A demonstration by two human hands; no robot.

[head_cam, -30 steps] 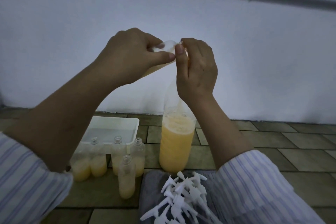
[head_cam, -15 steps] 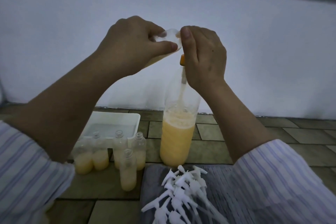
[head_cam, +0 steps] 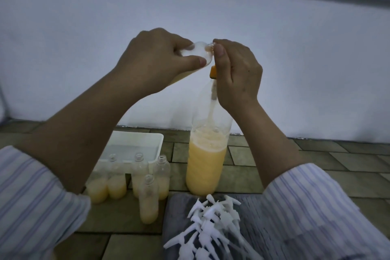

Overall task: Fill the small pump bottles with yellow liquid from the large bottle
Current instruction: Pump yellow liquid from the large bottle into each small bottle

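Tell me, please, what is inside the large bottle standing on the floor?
The large bottle holds yellow liquid in its lower half, foamy on top, with a tube running down its neck. The right hand covers its mouth.

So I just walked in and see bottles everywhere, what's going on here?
A person is filling small bottles. The left hand holds a small bottle tilted at the top of the large bottle of yellow liquid, where the right hand grips an orange part. Five part-filled small bottles stand uncapped; white pump tops lie heaped nearby.
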